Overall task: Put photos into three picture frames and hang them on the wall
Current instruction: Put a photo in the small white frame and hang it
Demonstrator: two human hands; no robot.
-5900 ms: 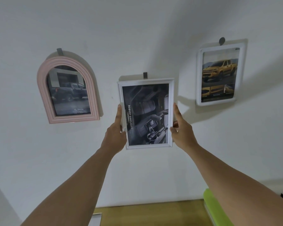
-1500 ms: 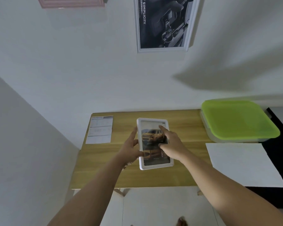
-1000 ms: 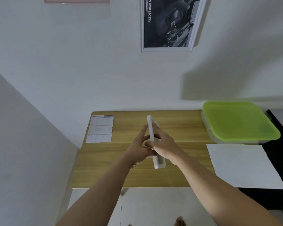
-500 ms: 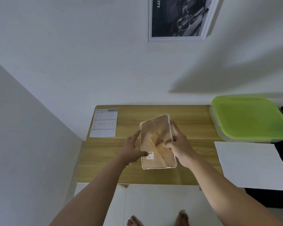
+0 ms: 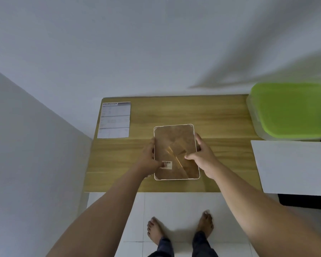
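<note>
- Left grip (image 5: 148,160) clasps the left edge of the picture frame (image 5: 172,138). Its thumb lies over the brown backing beside a barcode sticker (image 5: 167,165), and its fingers curl at the rim.
- Right grip (image 5: 204,158) clasps the frame's right edge. Its thumb tip presses on the backing near the fold-out stand (image 5: 175,154), and its fingers wrap round the rim.
- Head view: the white-rimmed frame is turned back-up over the middle of the wooden desk (image 5: 202,114). Whether it rests on the wood or is held just above it cannot be told.
- A printed specification sheet (image 5: 115,120) lies flat at the desk's far left corner, well apart from the frame.
- A green-lidded container (image 5: 293,110) sits at the far right, with a blank white sheet (image 5: 293,167) just in front of it.
- Two bare feet (image 5: 156,230) stand on the white tiled floor (image 5: 174,203) below the desk's near edge.
</note>
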